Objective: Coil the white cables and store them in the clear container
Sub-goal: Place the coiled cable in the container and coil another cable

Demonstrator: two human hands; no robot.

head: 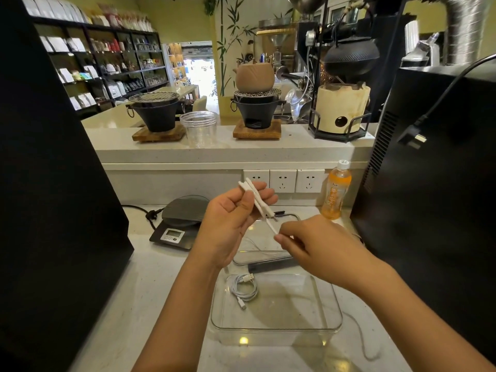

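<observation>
Both hands are up over the counter [150, 285]. The left hand [228, 224] is raised, palm toward the camera, thumb pressing two white connector ends of a white cable [257, 201] against its fingers — a firm grasp, the plugs sticking up and out past the fingertips. From there the cable runs down to the right hand [319, 248], which pinches it between thumb and fingertips just below the left.

Down in front, the clear container [332, 304] sits on the counter, and inside it, at the near-left corner, lies a coiled cable [244, 289] — neatly wound, both plugs showing. Just behind the container lies a clear lid [292, 217], with a dark flat object [271, 266] between them; thin white wire lies on the lid and more trails across the counter at right.

Off to the left stands a digital scale [179, 224]; to the right, an orange drink bottle [336, 193] by the wall sockets [283, 180].
</observation>
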